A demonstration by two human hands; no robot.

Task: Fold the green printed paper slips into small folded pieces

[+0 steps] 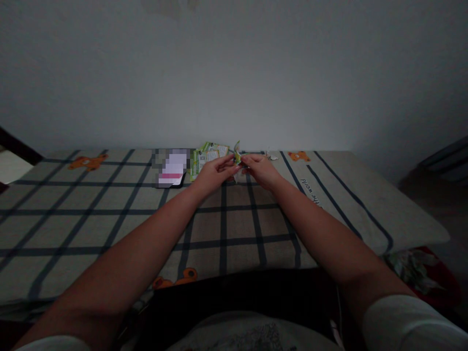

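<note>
Between my two hands is a small green and yellow packet (237, 155), standing on edge with its top sticking up above my fingers. My left hand (216, 171) pinches it from the left side, and my right hand (260, 168) grips it from the right. The fingers of both hands are closed and nearly meet. Just beyond my left hand lie several flat green and white packets (210, 155), partly overlapping. Something pale hangs below the held packet, too dim to make out.
A phone (174, 168) with a lit screen lies left of the packets. A crumpled whitish scrap (271, 155) rests beyond my right hand. The checked cloth (146, 229) covers the table up to the wall (234, 73). A red bin (435, 273) holding litter stands low at the right.
</note>
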